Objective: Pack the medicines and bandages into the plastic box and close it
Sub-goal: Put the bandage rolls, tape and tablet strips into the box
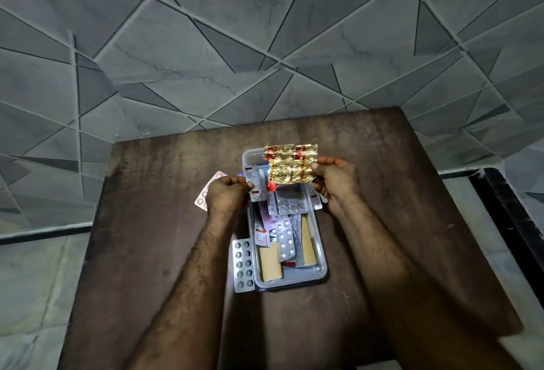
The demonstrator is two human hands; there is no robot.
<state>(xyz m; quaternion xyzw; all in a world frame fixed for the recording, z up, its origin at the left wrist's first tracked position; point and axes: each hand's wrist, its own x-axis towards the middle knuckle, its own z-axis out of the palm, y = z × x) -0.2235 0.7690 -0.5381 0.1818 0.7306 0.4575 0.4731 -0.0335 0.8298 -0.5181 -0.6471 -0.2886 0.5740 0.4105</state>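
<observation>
A pink strip (206, 193) lies on the desk (147, 222), partly under the left hand (228, 194), which pinches a white carton (256, 181) over the box (321, 263). A silver strip (243, 265) lies just beside the box's left wall. The open box holds more strips and tan packets (loosely heaped). The right hand (332, 178) grips a gold strip (290, 167) above the box's far end.

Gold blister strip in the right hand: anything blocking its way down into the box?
No lid on the plastic box. The gold strip hangs above its far end, where a white carton in the left hand and piled packs sit.
</observation>
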